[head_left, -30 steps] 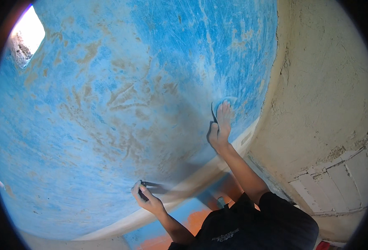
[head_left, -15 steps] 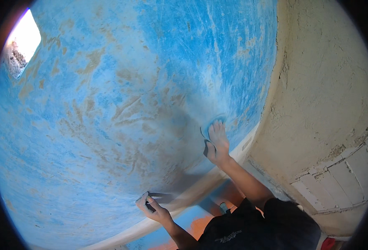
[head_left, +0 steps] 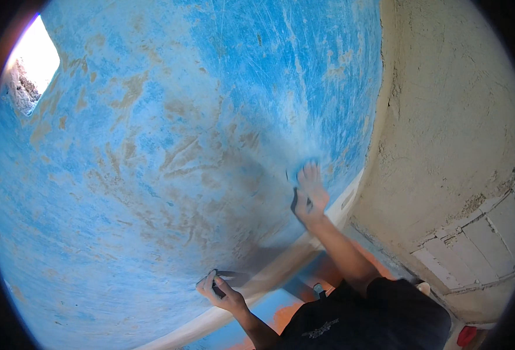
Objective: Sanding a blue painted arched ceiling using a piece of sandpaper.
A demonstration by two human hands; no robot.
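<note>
A large curved wall [head_left: 170, 146], painted blue with worn brownish patches, fills most of the view. My right hand [head_left: 313, 192] presses against it near its right edge, fingers up and slightly smeared by motion. Under that hand is a thin, dark-edged sheet [head_left: 295, 204] that looks like sandpaper, mostly hidden by the palm and thumb. Pale dust coats the fingers and the paint around them. Lower down, my left hand [head_left: 219, 291] rests against the wall with fingers curled and thumb bent in. Something small and dark shows between thumb and fingers, too hidden to name.
A pale ledge [head_left: 275, 268] runs along the wall's lower edge. To the right stands a rough plastered wall [head_left: 444, 116] with bare blocks [head_left: 473, 256] low down. An opening [head_left: 38, 58] lets in bright light at upper left. A red object [head_left: 466, 336] lies at lower right.
My right hand has slid slightly to the right and down along the wall. The left hand stays at about the same spot on it, while the whole view has shifted a little.
</note>
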